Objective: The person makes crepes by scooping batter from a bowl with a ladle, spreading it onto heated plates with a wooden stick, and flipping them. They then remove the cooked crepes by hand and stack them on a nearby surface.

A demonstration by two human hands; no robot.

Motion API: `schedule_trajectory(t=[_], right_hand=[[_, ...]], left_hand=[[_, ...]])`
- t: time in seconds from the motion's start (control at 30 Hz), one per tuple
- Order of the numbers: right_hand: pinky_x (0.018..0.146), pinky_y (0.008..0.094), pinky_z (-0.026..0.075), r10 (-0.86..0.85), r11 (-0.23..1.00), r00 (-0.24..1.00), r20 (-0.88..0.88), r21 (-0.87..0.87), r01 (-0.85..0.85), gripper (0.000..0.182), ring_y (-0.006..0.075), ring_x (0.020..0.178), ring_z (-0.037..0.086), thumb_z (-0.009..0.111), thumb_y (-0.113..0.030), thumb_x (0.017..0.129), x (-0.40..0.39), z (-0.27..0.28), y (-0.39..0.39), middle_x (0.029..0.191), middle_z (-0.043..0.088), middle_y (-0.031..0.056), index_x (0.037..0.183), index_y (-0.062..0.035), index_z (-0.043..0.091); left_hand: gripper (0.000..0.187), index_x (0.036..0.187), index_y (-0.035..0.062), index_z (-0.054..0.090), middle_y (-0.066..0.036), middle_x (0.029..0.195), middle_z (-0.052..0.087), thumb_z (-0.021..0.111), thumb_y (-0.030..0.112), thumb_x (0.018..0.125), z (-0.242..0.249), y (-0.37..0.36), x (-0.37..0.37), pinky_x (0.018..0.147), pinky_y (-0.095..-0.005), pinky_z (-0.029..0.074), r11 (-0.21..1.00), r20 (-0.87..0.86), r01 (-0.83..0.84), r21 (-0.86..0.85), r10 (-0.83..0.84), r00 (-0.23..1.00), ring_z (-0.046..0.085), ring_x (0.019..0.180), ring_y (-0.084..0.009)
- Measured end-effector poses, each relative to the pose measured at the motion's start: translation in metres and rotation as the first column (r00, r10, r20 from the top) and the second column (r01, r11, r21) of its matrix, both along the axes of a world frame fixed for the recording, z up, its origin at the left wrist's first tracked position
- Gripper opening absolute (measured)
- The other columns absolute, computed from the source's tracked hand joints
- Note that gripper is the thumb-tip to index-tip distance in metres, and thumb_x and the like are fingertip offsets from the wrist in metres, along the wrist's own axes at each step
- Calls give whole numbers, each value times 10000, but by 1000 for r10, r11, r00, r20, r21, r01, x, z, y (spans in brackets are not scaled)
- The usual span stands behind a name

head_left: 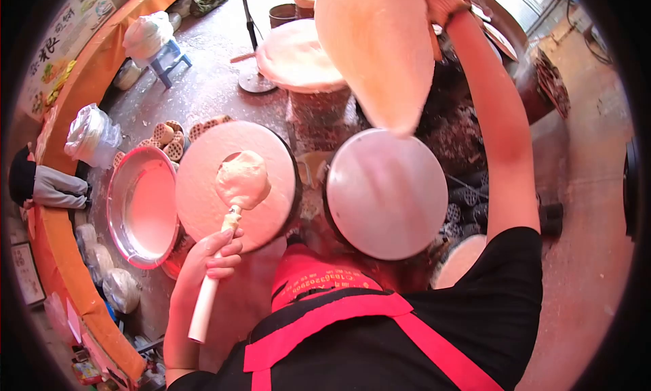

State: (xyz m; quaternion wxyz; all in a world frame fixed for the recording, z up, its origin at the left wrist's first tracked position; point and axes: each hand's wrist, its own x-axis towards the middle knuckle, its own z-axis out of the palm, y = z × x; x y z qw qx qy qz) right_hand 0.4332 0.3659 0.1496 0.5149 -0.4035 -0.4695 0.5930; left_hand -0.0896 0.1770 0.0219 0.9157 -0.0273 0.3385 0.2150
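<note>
Left grip (220, 252) is wrapped snugly around the white handle of a ladle (205, 303) at about 8 o'clock, with the handle's hollow end poking out toward 7. On the other end, near 9 o'clock, sits a fat blob of batter (243, 181), pale, thick and kinda lumpy. It's in front of the left griddle (297, 181), which has a smooth pale layer across it; can't tell if the blob touches.

Right grip (444, 3) is up at 1 o'clock holding a pancake (380, 49) by its side, though the fingertips are hard to make out. Honestly it looks great: big, thin, creamy with an orange tinge, hanging in a teardrop that narrows to a rounded tip. That tip overlaps the top edge of the right griddle (386, 194) at 3 o'clock, which is grey and streaky. Red-rimmed tub (111, 204) of pale liquid is at 9, and a pale round stack (298, 55) is near 12.
</note>
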Motion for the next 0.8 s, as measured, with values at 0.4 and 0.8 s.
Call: schedule_trajectory(t=[0.4,0.8], right_hand=[[355,251,303,-838,533,495,-228,-530,659,127,96,405,359,590,-153,888,-44,-323,90,600,426,-29,803,-141,496],[390,277,379,-976,185,218,23,-447,875,218,90,436,465,701,-275,831,-124,-392,85,622,530,-11,863,-85,597]], left_hand=[[211,1146,-6,404,-22,714,386,424,154,1010,-14,170,-29,348,-165,301,988,-179,26,152,1,984,334,453,-41],[182,1132,-1,395,-21,705,385,418,127,1005,-5,167,-21,354,-165,302,978,-234,121,167,-80,969,334,452,-41]])
